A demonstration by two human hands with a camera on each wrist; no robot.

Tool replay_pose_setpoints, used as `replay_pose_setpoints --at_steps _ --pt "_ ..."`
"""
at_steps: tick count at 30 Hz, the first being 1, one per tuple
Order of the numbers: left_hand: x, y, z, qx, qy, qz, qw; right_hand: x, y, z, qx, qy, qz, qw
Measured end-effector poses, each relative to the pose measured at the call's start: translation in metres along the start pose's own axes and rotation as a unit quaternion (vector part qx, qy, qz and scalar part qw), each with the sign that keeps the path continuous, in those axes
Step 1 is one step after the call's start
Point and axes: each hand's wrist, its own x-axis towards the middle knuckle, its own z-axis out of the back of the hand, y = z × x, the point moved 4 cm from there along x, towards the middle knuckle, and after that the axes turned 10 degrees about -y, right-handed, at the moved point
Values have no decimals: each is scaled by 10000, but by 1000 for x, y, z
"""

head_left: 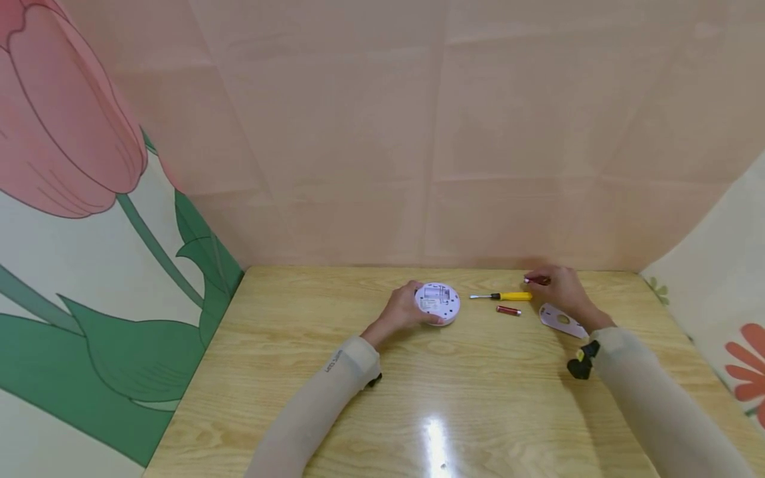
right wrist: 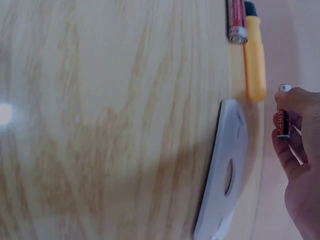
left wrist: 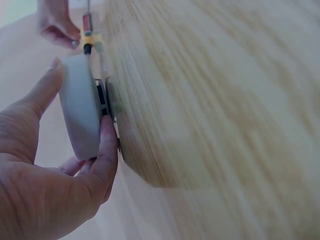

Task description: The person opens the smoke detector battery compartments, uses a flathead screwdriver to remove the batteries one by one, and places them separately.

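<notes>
My left hand (head_left: 408, 307) grips a round white device (head_left: 438, 304) by its rim, thumb on one side and fingers on the other. An open battery compartment (head_left: 437, 293) faces up on it in the head view. In the left wrist view the device (left wrist: 81, 107) appears edge-on, slightly above the table. My right hand (head_left: 564, 290) pinches a small battery (right wrist: 283, 111) between thumb and fingers, raised over the table's far right part. Another red battery (head_left: 509, 311) lies between the two hands, beside a yellow-handled screwdriver (head_left: 514, 297).
A white plate with a hole (head_left: 563, 321) lies under my right wrist; the forearm hides part of it. The wooden table (head_left: 335, 292) ends at a pinkish cloth backdrop (head_left: 335, 199). Flower-printed cloth (head_left: 72, 299) hangs at the left.
</notes>
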Motion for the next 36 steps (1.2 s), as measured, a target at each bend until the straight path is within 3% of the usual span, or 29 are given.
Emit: replay_pose_setpoints --at_steps 9,15,36 --pt "1 0 0 -62 9 11 10000 -8 -20 -2 -189 271 -373 9988" --pt "1 0 0 -77 0 -30 10000 -10 -27 -4 -261 321 -345 9985" --pt "2 1 -1 -88 28 -41 9999 -15 -35 -1 -47 559 -638 9964"
